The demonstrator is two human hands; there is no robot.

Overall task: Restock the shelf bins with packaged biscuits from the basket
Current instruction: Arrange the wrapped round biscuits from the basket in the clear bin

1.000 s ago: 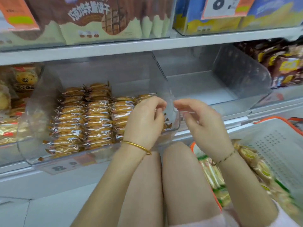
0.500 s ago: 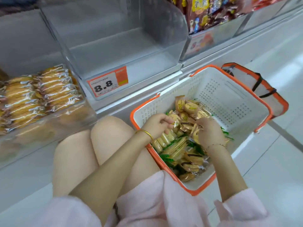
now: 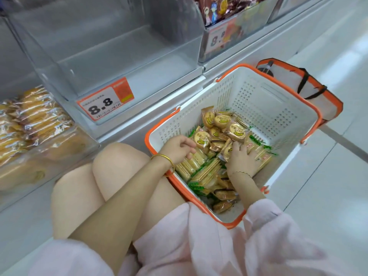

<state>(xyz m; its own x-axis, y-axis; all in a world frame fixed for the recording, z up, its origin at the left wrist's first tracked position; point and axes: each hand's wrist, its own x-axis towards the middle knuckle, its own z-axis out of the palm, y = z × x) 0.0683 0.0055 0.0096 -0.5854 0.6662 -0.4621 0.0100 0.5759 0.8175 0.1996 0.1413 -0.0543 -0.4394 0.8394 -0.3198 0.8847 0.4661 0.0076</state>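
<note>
Had both hands down in the orange-rimmed basket (image 3: pixel 249 96), among biscuit packets (image 3: pixel 201 170) heaped along its near and left sides. Pressed right hand (image 3: pixel 243 160) flat on them, fingers spread. Held left hand (image 3: pixel 176 148) loosely curled beside a banana-print packet (image 3: pixel 201 139); grip impossible to tell. Faced a clear shelf bin (image 3: pixel 119 56) just beyond the basket's far-left edge.

Bright, even overhead light with soft shadows; glare on the floor (image 3: pixel 338 48) (top right); edges bowed and blurred.

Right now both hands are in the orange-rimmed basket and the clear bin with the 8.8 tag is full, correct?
No: the head view shows the clear bin with the 8.8 tag empty. The left hand and right hand are in the basket.
</note>
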